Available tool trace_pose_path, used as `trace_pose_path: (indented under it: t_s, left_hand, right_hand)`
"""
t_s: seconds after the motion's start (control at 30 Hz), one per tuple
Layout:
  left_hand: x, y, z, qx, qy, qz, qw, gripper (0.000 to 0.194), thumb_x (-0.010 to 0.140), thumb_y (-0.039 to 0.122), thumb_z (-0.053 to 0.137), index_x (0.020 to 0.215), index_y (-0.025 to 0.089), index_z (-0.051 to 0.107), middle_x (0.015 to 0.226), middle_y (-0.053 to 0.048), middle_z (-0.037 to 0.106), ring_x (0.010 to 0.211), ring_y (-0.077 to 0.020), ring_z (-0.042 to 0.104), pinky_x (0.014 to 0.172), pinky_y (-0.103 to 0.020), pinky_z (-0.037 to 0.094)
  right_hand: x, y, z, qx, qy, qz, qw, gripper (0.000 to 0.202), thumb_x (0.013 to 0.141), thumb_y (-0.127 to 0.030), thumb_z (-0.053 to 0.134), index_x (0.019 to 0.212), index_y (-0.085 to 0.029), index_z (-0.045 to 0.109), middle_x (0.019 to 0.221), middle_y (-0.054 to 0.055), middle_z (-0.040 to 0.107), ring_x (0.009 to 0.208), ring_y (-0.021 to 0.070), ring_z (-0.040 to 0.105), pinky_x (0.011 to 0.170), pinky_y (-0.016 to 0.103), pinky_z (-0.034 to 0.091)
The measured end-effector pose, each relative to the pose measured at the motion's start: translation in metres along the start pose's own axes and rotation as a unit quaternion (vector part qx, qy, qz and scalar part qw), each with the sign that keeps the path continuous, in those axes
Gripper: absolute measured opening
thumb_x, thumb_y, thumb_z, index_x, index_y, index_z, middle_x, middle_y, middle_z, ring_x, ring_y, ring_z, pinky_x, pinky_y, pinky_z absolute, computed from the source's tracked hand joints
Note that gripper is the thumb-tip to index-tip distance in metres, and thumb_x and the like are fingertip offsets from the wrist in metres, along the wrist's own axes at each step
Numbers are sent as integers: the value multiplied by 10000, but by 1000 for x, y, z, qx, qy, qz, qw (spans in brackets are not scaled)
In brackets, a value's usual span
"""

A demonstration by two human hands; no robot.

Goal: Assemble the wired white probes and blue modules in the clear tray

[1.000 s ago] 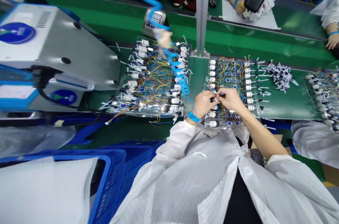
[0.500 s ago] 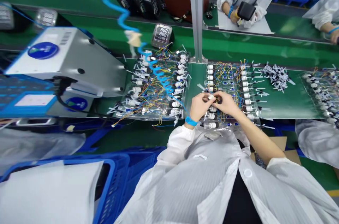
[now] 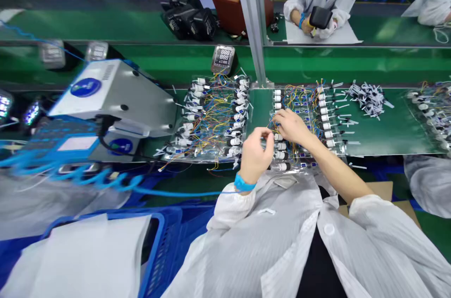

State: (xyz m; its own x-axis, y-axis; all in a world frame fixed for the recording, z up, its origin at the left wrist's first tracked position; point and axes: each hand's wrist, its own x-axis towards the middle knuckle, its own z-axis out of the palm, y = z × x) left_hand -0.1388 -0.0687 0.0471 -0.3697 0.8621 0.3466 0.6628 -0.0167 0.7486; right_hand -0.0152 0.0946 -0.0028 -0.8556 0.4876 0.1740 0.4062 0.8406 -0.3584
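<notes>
My left hand (image 3: pixel 256 153), with a blue wristband (image 3: pixel 244 182), is closed in a pinch at the left side of the right-hand set of small parts. My right hand (image 3: pixel 291 126) is just above and to its right, its fingers bent together over the parts. A thin dark wire shows near the fingertips, but what either hand pinches is too small to make out. Around them lie rows of white-and-black cylinders (image 3: pixel 281 155) with coloured wires (image 3: pixel 296 96) and small blue pieces on clear plastic. The right hand covers some of the cylinders.
Another wired set (image 3: pixel 211 119) lies left, beside a grey machine (image 3: pixel 141 100). A display unit (image 3: pixel 223 59) stands behind, near a metal post (image 3: pixel 250 16). White strips (image 3: pixel 369 99) are heaped right. A blue coiled cord (image 3: pixel 105 180) crosses low left. A co-worker's hands (image 3: pixel 310 27) hold a black device.
My hands have come apart from the white piece they held together; the left has moved down and left, the right slightly up. The coiled cord has swung down to the lower left. The view has shifted.
</notes>
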Motion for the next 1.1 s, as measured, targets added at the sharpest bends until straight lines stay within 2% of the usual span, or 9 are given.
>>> trace_pose_path:
  t_s: [0.1, 0.17, 0.23, 0.47, 0.7, 0.83, 0.93, 1.0, 1.1]
  left_hand:
    - [3, 8, 15, 72, -155, 2, 985, 126, 1045, 224, 537, 979, 218, 644, 953, -68, 774, 898, -230, 735, 836, -348, 525]
    - [3, 10, 20, 132, -223, 4, 966, 172, 1054, 240, 532, 946, 217, 663, 930, -73, 781, 868, -246, 737, 795, -358, 505]
    - [4, 9, 21, 178, -251, 3, 951, 199, 1065, 261, 527, 956, 218, 688, 922, -72, 782, 865, -255, 735, 781, -365, 493]
    - [28, -14, 39, 315, -223, 15, 922, 352, 1088, 309, 442, 1119, 177, 767, 1126, -153, 746, 1115, -327, 694, 896, -426, 517]
    - [58, -35, 74, 399, -307, -23, 864, 472, 1056, 433, 472, 1069, 109, 815, 1159, -230, 732, 1099, -382, 722, 915, -481, 532]
    - [61, -38, 82, 418, -283, -15, 863, 459, 1038, 462, 499, 1059, 128, 813, 1128, -213, 741, 1075, -383, 726, 906, -491, 535]
    - [57, -40, 87, 413, -242, -3, 878, 448, 1028, 489, 519, 1119, 141, 786, 1150, -206, 728, 1110, -385, 708, 891, -475, 536]
    - [53, -40, 90, 403, -222, -6, 888, 471, 1034, 521, 506, 1147, 141, 760, 1162, -210, 721, 1130, -388, 698, 881, -462, 537]
    - [48, -38, 91, 389, -207, -20, 898, 500, 1048, 551, 471, 1154, 135, 726, 1135, -215, 730, 1106, -390, 704, 871, -456, 533]
  right_hand:
    - [20, 7, 8, -13, -64, -84, 994, 291, 971, -166, 644, 1240, -183, 756, 1545, 151, 600, 1470, 372, 443, 1139, 533, 411]
    - [25, 11, 12, -30, -80, -88, 992, 224, 976, -154, 621, 1141, -167, 771, 1439, 161, 668, 1438, 370, 462, 1137, 535, 384]
    - [21, 15, 8, -67, -54, -69, 994, 244, 967, -95, 566, 1118, -140, 752, 1281, 174, 716, 1307, 353, 528, 1086, 506, 386]
    - [-42, 19, -26, -151, 26, 25, 988, 350, 981, -64, 496, 1265, -149, 683, 1134, 160, 704, 1093, 332, 540, 962, 459, 337]
    - [-92, 32, -12, -101, -3, 148, 984, 235, 1035, -146, 522, 1064, -156, 754, 1067, 145, 727, 1064, 318, 595, 918, 462, 397]
    - [-102, 26, -17, -51, 14, 140, 989, 264, 1052, -167, 527, 1135, -159, 777, 1163, 152, 733, 1145, 324, 615, 975, 487, 470]
    - [-110, 27, -40, 71, 78, 95, 990, 275, 1042, -221, 601, 1267, -188, 755, 1355, 130, 712, 1271, 285, 621, 1082, 463, 509]
    - [-122, 46, -62, 165, 148, 109, 969, 285, 1036, -302, 640, 1287, -215, 744, 1364, 99, 726, 1246, 248, 664, 1059, 417, 552]
    - [-149, 109, -91, 203, 255, 250, 912, 309, 1070, -386, 543, 1196, -214, 767, 1087, 75, 789, 989, 220, 733, 904, 376, 601]
